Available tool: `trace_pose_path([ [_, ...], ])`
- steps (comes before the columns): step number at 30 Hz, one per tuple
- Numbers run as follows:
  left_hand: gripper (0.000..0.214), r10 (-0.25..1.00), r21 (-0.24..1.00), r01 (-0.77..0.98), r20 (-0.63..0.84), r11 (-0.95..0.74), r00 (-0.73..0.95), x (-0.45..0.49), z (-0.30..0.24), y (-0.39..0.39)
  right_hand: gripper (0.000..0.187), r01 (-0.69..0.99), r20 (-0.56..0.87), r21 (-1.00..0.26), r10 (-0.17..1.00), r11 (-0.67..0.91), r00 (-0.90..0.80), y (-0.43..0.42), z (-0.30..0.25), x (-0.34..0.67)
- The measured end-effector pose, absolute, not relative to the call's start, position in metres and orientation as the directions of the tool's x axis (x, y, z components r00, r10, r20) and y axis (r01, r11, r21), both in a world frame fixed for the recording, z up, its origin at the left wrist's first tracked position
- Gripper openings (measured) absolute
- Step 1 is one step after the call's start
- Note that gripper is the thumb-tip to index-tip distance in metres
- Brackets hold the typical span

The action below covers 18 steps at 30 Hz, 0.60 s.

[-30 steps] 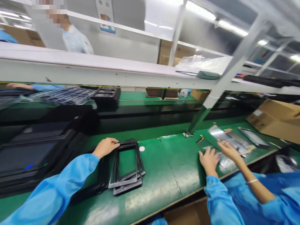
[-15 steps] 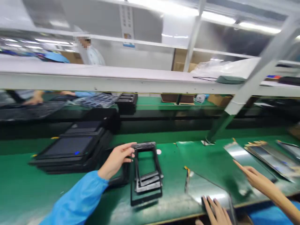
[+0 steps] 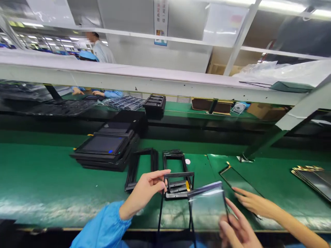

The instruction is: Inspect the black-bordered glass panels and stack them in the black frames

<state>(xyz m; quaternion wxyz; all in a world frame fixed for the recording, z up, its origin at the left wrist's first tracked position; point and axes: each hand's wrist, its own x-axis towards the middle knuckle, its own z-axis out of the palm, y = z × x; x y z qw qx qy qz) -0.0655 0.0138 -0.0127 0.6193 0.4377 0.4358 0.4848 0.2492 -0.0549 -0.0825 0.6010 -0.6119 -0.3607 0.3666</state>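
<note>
Black bezel frame [image 3: 181,174] in the left hand [image 3: 147,189], glass touch panel [image 3: 208,205] in the right hand [image 3: 238,225].
The left thumb and fingers pinch the frame's upper left corner; the right fingers, somewhat blurred, grip the panel's right edge. The panel lies just right of the frame, over the bench's [image 3: 51,193] near edge, and their adjoining sides overlap in view; whether they touch cannot be told. Both long axes run toward the person, the panel's slightly askew, with the right hand nearer it. On the wall poster [image 3: 160,22], "定一切" and "定成败" seem legible, the top cut off; no brand can be read.
</note>
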Motion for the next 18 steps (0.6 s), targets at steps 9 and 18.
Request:
trace_pose_path([
  [9, 0.044, 0.989, 0.984, -0.145, -0.084, 0.101, 0.121, -0.072, -0.012, -0.003, 0.066, -0.267, -0.170, -0.959, 0.946, -0.094, 0.276, -0.074, -0.066, 0.180],
  [18, 0.031, 0.994, 0.988, -0.154, 0.038, -0.022, 0.103, -0.072, -0.008, -0.010, 0.063, -0.258, -0.193, -0.958, 0.951, -0.129, 0.241, -0.077, -0.061, 0.180],
])
